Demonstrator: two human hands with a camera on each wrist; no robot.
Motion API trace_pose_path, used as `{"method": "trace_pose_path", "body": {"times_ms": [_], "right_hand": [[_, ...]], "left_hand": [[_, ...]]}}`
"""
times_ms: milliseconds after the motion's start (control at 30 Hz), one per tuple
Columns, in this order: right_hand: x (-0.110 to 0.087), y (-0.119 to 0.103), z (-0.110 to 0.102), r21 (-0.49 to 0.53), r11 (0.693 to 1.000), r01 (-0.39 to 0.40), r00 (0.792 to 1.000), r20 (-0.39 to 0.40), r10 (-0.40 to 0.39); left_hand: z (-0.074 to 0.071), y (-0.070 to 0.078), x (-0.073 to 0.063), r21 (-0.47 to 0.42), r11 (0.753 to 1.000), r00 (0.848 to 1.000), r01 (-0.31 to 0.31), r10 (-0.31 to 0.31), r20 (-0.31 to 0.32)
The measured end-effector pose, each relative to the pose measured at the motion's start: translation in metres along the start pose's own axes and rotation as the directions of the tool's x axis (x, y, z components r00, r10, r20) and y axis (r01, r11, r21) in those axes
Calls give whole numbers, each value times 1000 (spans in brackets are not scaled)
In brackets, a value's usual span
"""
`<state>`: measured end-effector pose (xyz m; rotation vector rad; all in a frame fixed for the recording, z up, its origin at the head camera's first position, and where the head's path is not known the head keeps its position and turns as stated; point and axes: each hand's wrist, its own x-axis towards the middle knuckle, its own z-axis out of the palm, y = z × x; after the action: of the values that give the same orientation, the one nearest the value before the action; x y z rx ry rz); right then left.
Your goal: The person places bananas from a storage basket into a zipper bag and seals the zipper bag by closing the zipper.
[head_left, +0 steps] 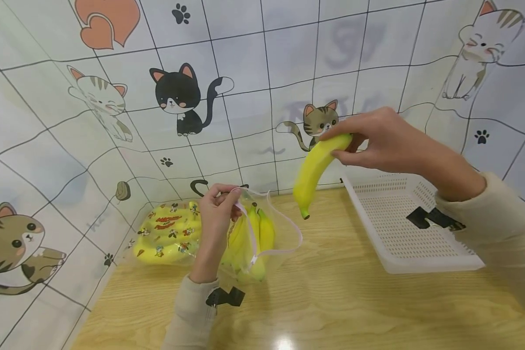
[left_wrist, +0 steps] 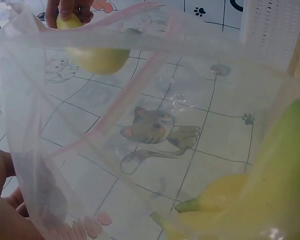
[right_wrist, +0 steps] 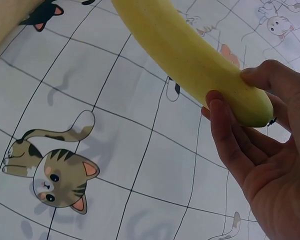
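In the head view my right hand (head_left: 371, 138) pinches a yellow banana (head_left: 311, 172) by its upper end, with the other end hanging down above the table. The right wrist view shows the fingers and thumb round the greenish tip of that banana (right_wrist: 200, 62). My left hand (head_left: 218, 209) grips the edge of a clear zipper bag (head_left: 284, 228) with a pinkish rim, its mouth spread wide. Several bananas (head_left: 255, 233) lie inside this bag. Through its film, the left wrist view shows bananas (left_wrist: 280, 185) at the lower right.
Left of my left hand lies a filled printed plastic bag (head_left: 168, 233) with yellow fruit in it. A white perforated basket (head_left: 413, 218) stands at the right on the wooden table (head_left: 332, 301). A cat-patterned sheet (head_left: 253, 97) hangs behind and at the left.
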<state>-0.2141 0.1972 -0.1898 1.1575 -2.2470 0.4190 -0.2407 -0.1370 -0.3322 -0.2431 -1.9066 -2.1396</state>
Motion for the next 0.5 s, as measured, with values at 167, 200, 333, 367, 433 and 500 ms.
{"method": "trace_pose_path", "body": {"times_ms": [167,200,333,367,433,500], "right_hand": [[8,-11,10,72,997,43,998,-42,-40],[9,-14,12,81,996,49,998,-46,-46],[14,-20,20,115,989,88,995,-63,-81],[14,-21,22,120,988,95,994,-66,-87],[15,-23,27,137,985,106,993,-74,-97],[15,-25,32,153,982,107,992,-80,-96]], "left_hand": [[1,0,0,-12,1000,1000,1,-1,2],[1,0,0,-11,1000,1000,1,-1,2],[1,0,0,-12,1000,1000,1,-1,3],[1,0,0,-11,1000,1000,0,0,2],[1,-1,0,-8,1000,1000,0,0,1],[1,-1,0,-5,1000,1000,0,0,1]]}}
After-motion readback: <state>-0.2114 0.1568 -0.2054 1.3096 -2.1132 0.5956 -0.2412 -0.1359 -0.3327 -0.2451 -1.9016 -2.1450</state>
